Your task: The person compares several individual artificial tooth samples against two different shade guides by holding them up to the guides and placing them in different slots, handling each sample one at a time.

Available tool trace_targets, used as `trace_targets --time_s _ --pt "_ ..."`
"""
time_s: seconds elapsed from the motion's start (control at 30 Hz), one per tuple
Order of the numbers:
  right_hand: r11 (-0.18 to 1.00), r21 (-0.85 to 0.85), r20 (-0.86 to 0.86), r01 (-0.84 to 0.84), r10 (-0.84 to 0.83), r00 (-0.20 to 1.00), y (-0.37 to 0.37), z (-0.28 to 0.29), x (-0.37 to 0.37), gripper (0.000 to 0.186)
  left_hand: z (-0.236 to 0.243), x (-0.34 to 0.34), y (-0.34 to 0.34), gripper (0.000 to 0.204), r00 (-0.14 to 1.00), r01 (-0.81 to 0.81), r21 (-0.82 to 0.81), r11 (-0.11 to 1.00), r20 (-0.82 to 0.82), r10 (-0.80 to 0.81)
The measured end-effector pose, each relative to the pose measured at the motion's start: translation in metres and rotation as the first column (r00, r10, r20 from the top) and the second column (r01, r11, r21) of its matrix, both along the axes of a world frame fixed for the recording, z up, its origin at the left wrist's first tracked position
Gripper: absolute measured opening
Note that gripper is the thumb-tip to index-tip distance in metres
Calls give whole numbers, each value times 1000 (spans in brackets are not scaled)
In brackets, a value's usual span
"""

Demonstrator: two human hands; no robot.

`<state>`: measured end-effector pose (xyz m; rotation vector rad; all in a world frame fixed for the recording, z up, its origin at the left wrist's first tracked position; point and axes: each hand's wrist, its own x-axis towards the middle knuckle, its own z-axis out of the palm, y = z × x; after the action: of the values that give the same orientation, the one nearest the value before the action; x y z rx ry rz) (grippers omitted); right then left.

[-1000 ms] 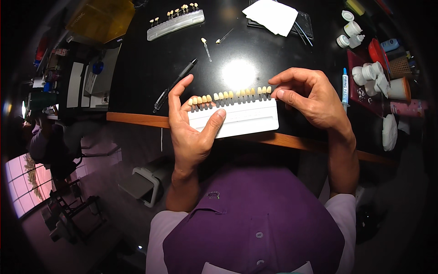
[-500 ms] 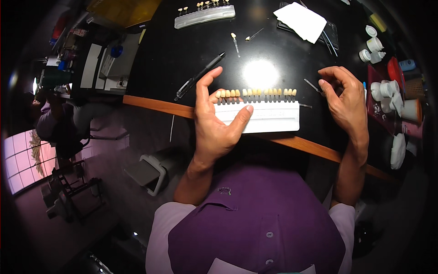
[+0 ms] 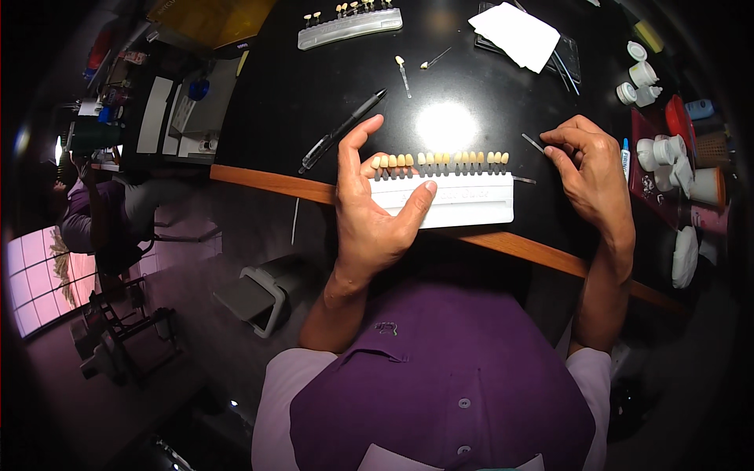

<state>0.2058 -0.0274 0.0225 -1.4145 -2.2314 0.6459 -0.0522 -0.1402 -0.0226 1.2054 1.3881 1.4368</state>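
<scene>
My left hand (image 3: 377,228) is closed around the left end of a white dental shade guide (image 3: 467,210), thumb across its front. A row of tooth-shaped shade tabs (image 3: 444,159) in cream and yellowish tones stands up along its top edge, with gaps between groups. From behind the guide's right end juts a thin strip (image 3: 525,181). To the right, above the black table, my right hand (image 3: 585,161) pinches a thin greyish strip (image 3: 532,142) between thumb and fingers. The strip's other end is hidden by the fingers.
A black pen (image 3: 343,132) lies left of the guide. Farther back are two loose shade tabs (image 3: 404,76), a second shade guide (image 3: 349,30) and white paper sheets (image 3: 514,35). White jars (image 3: 660,153) and a tube (image 3: 625,157) stand at right. Another person (image 3: 86,208) sits far left.
My right hand's fingers have shifted and straightened a little around the thin strip, moving slightly left. The tube beside that hand shows more now. My left hand and the shade guide have hardly moved.
</scene>
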Motion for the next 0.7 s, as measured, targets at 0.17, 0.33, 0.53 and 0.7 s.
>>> trace_targets --time_s 0.17,0.33,0.53,0.7 --pt "996 78 -27 -30 32 999 6 -10 5 14 1 -2 -2 79 1000 -3 54 999 -10 3" --pt "996 91 -3 -18 18 1000 8 -12 9 14 5 -18 -19 84 997 81 3 997 -16 -80" --pt "997 72 36 6 -9 999 8 -4 19 14 7 -44 -31 79 997 -66 8 998 -33 67" --pt "1000 13 80 9 -10 997 7 -1 23 13 4 -41 -17 73 981 -179 -11 984 -80 178"
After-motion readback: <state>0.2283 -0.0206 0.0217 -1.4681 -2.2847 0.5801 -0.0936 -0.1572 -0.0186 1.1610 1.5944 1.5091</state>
